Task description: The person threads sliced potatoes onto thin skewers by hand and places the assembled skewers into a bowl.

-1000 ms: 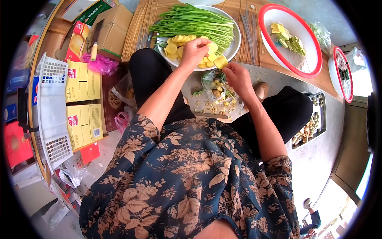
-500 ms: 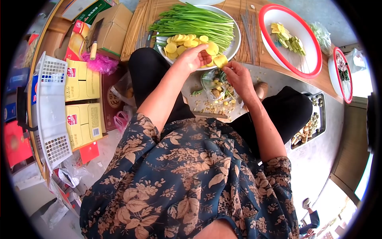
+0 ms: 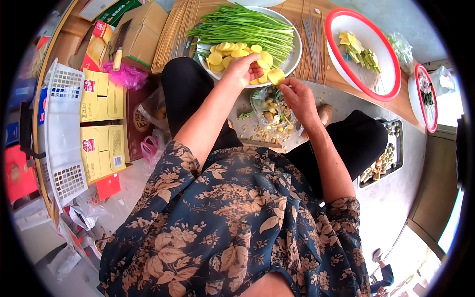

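My left hand (image 3: 241, 72) is closed on thin round yellow potato slices (image 3: 265, 60) over the edge of a white plate (image 3: 295, 55). Close by on the right, my right hand (image 3: 298, 100) pinches the edge of another potato slice (image 3: 275, 75) with thumb and fingertips. A thin dark line runs below my right wrist, perhaps a skewer; I cannot make it out surely. More sliced potato (image 3: 215, 59) lies on the plate, in front of a heap of long green chives (image 3: 242, 29).
Bamboo skewers (image 3: 170, 37) and thin metal skewers (image 3: 310, 44) lie on the wooden table. Red-rimmed bowls (image 3: 338, 74) hold skewered food. Below are a bag of scraps (image 3: 271, 111) and a metal tray (image 3: 394, 166). A knife (image 3: 118, 52) rests by a cardboard box (image 3: 143, 34).
The view has shifted slightly. Both hands keep nearly the same pose, and the slices at the left fingertips sit a little differently against each other.
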A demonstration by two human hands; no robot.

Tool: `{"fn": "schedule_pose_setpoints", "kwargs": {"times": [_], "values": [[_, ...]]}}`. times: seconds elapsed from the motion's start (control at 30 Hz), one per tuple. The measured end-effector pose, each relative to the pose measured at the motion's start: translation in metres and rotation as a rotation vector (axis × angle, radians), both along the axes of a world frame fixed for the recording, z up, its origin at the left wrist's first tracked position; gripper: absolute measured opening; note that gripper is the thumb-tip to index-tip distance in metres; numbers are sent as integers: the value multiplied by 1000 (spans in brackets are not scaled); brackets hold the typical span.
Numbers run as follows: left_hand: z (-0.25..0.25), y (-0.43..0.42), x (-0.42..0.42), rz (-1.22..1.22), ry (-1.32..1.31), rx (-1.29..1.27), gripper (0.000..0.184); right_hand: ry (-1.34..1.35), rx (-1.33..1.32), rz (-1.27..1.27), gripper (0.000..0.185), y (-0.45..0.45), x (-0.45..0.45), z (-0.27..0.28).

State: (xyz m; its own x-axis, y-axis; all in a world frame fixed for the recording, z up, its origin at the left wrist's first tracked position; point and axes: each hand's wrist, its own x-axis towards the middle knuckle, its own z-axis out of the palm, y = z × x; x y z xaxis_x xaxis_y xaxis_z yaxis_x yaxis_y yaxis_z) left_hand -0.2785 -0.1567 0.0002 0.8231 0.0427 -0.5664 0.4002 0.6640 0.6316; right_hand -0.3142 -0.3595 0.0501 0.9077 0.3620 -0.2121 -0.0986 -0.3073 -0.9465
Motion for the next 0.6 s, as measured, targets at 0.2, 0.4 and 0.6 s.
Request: {"fn": "schedule_pose_setpoints", "kwargs": {"times": [0.2, 0.4, 0.6], "values": [[4, -5, 1, 46, -9, 34, 18, 9, 11, -11, 17, -1, 0, 0], [8, -10, -2, 71, -30, 204, 18, -90, -92, -11, 17, -1, -3, 7], [6, -11, -5, 85, -39, 196, 19, -193, -152, -7, 17, -3, -3, 0]]}}
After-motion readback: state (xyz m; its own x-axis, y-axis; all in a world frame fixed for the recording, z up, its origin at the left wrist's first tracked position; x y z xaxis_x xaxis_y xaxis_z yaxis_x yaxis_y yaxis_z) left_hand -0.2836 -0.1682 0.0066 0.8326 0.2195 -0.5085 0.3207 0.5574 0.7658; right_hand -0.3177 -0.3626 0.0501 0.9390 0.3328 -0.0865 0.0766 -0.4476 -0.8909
